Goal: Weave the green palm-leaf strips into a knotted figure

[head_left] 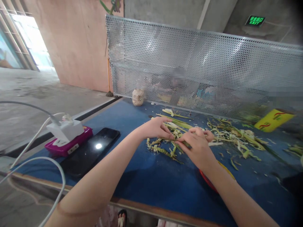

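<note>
My left hand (157, 127) reaches in from the left with its fingers bent down and their tips pinched together. Opposite it, my right hand (195, 143) is also closed in a pinch. The fingertips of both hands nearly meet on a thin greenish plant stem (175, 139), mostly covered by the fingers. Knobbly green plant pieces (163, 150) lie on the blue tabletop (151, 183) just below the hands. Behind them are longer pale green stalks (181, 123). Partly hidden under my right forearm is a round red and yellow object (208, 180).
A heap of plant scraps (241, 140) and a yellow roll (274, 120) lie to the right. On the left are a black phone (92, 151) and a magenta box (71, 148) with a white adapter (65, 130) and cables. A perforated metal screen (201, 63) borders the back.
</note>
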